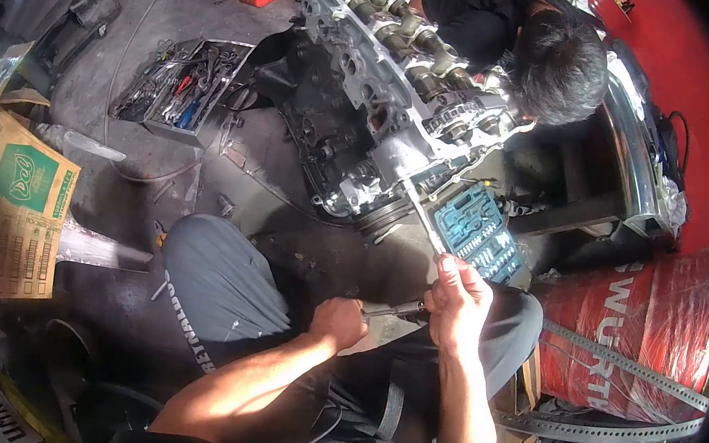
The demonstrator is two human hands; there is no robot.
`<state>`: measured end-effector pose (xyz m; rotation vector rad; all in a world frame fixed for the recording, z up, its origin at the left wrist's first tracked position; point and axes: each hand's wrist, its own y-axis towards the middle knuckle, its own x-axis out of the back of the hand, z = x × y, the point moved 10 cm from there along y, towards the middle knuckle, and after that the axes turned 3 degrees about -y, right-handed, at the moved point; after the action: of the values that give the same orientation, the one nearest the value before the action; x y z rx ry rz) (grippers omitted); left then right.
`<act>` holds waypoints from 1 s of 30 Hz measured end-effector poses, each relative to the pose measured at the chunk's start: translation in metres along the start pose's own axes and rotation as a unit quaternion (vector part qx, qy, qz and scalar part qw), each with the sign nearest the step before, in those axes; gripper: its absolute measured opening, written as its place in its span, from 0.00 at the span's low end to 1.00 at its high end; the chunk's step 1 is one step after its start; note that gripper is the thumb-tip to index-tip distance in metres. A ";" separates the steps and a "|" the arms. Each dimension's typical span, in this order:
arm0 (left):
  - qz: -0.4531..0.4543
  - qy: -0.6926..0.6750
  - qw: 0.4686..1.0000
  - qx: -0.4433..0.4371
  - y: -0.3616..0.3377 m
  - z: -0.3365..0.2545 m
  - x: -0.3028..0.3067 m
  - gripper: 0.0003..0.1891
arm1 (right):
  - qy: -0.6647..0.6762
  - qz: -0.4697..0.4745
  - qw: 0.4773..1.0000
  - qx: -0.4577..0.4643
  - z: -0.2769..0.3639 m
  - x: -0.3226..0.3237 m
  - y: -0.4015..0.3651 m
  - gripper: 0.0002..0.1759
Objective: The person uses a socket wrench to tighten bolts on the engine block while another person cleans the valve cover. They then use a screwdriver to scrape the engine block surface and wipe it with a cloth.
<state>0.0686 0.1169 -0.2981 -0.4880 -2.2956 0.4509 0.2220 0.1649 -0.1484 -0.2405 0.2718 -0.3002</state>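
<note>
Left hand (341, 321), right hand (459, 299) hold wrench (395, 308) between them.

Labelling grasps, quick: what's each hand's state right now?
Left hand: closed on a metal tool handle.
Right hand: closed around a long silver bar.

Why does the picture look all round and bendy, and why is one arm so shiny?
Head view: a wide lens curves everything and leaves black corners; strong light glares on the left forearm, the wrench and the engine; the barrel and cardboard box near the rim look bent and soft.
</note>
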 end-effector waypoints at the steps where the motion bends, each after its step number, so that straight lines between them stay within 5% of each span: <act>1: 0.013 0.004 1.000 0.010 -0.001 0.000 0.001 0.17 | 0.002 0.001 1.000 -0.002 0.000 0.000 0.000 0.08; 8: -0.019 -0.026 0.999 -0.008 0.005 0.001 -0.009 0.11 | -0.078 -0.011 0.997 0.020 0.003 0.000 -0.003 0.09; 12: -0.067 -0.135 0.976 -0.155 0.042 -0.008 -0.014 0.12 | -0.156 -0.012 0.980 0.121 0.010 -0.007 -0.012 0.10; 18: -0.138 -0.141 0.957 -0.214 0.061 -0.037 0.001 0.14 | -0.103 -0.047 0.981 0.156 0.016 0.020 -0.020 0.10; 30: -0.089 -0.182 0.966 -0.163 0.075 -0.069 0.002 0.23 | -0.196 -0.092 0.961 0.174 0.045 0.026 0.008 0.11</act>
<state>0.1331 0.1947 -0.2845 -0.3745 -2.7604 0.0726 0.2613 0.1724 -0.1142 0.0262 -0.1972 -0.4694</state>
